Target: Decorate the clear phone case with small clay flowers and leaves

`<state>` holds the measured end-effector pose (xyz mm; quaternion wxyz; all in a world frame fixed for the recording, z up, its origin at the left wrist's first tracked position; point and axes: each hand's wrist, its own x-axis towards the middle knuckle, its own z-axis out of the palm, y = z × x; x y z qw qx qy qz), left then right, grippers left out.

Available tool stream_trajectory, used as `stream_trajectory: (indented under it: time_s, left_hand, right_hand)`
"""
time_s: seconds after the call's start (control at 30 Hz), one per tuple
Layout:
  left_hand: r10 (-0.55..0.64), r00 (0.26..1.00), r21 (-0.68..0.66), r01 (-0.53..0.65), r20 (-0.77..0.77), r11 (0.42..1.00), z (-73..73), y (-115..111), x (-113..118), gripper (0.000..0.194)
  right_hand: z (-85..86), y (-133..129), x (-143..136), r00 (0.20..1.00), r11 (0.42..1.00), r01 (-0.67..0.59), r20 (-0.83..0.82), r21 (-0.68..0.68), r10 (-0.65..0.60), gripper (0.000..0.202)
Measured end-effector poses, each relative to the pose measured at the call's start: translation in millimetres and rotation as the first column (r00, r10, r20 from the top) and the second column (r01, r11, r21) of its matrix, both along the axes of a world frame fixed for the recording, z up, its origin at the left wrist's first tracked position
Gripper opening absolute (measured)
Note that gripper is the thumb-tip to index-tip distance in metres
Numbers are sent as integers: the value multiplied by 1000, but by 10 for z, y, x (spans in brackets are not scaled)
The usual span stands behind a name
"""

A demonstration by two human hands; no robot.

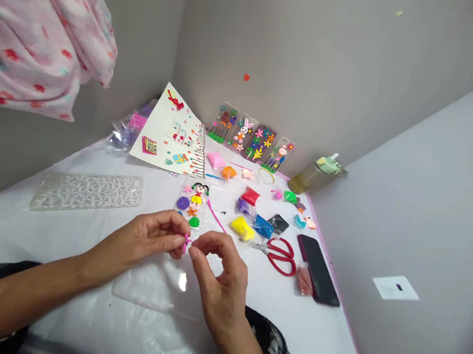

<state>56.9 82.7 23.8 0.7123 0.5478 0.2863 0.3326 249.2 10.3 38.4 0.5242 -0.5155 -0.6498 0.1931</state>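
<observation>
On the cloth-covered bench (312,337), a decorated paper sheet (161,129) was propped at eleven o'clock from the hands. The small pink piece was held at the centre, above a clear flat piece (143,294), by the left hand (149,241), with thumb and fingers closed on it. The fingertips of the right hand (226,277) were drawn close together just beside it at three o'clock; whether anything was pinched there could not be told. Red-handled scissors (281,256) were left farther out at three o'clock. At twelve o'clock lay a decorated clear case (201,214); wrapped packets, a yellow one (243,229) among them, were scattered around two o'clock. Fine fingertip shaping of the pink piece (186,243) appeared to be in hand; a light, steady pinch was judged to be called for, so that its thin points were not flattened.
</observation>
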Motion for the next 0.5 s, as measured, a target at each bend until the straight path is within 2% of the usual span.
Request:
stream_trajectory:
  time_s: [0.13, 0.27, 0.37, 0.5]
  left_hand:
    - [64, 998, -24, -65, -11, 998, 65, -30, 7, 19]
    - [32, 999, -35, -31, 13, 999, 78, -37, 20, 18]
    - [11, 1000, -63, -10, 21, 998, 75, -32, 24, 17]
    - [-30, 998, -65, 27, -47, 998, 78, -19, 11, 20]
  right_hand:
    - [-11, -12, -12, 999, 999, -22, 46, 45, 20, 10]
    - [-15, 9, -19, 995, 998, -42, 90, 41, 38, 12]
    - [-2, 31, -5, 997, 998, -44, 63, 33, 41, 16]
    - [14, 38, 14, 999, 999, -40, 19, 8, 40, 18]
